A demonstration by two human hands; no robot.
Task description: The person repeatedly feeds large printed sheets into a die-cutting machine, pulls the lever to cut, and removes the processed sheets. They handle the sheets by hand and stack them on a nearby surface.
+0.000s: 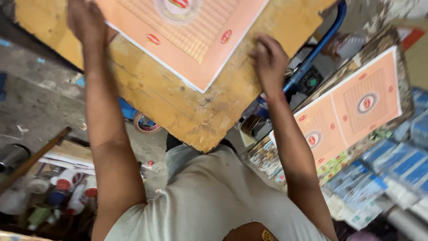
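Note:
A stack of peach-coloured printed sheets [196, 40] with red oval marks and a round centre emblem lies on a worn yellow wooden board [187, 107]. My left hand [87, 20] rests palm down on the stack's left edge. My right hand [267, 58] presses with bent fingers on the board just right of the stack's right edge. Neither hand holds anything that I can see. The far part of the stack runs out of view at the top.
A second pile of the same peach sheets [352, 111] lies on a surface to the right, beside blue packets [401, 165]. A blue metal tube [316, 49] stands behind the board. A tape roll [145, 124] and bottles [71, 187] sit on the floor at left.

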